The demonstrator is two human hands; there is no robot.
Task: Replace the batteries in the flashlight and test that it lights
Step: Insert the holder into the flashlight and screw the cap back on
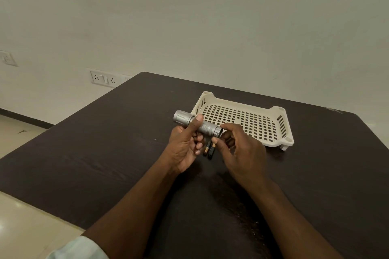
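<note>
Flashlight (197, 124) is held mid-barrel in the left hand (185, 147) grip above the tabletop (105, 153); its tail end is touched by the right hand (242, 151), whose curled fingers clasp nothing visible. Two batteries (209, 149) are counted below, one basket (271, 132) beside.

Plain off-white wall (210, 17) fills the upper half. Socket-and-switch plate (103, 78) low on the wall at left, a second wall plate (7, 58) at far left edge. Dark skirting (23, 119) along the wall base. Glossy cream floor tiles (23, 212) at left. Dark brown wood-grain tabletop (94, 153), rounded far corners. Dim, even light.
</note>
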